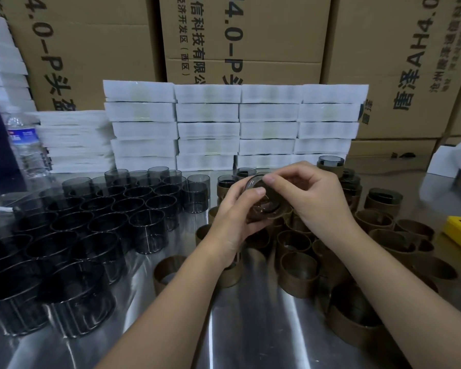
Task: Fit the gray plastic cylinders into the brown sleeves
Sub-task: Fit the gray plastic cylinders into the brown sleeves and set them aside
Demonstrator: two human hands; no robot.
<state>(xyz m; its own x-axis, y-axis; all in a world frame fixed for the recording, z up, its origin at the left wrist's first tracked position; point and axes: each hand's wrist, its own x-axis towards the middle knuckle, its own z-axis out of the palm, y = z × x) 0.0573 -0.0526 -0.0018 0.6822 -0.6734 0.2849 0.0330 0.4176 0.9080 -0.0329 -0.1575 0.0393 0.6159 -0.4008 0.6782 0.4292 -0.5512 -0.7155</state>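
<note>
My left hand point(233, 219) curls round a brown sleeve point(274, 213) above the steel table point(250, 328). My right hand point(314, 198) pinches the rim of the gray cylinder point(254, 182), which sits partly inside that sleeve between my thumbs.

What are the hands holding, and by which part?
One gray cylinder in a brown sleeve: left hand grips its side, right hand pinches its upper rim.

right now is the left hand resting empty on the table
No, the left hand grips the gray cylinder held up in the air, and the right hand pinches its rim.
</note>
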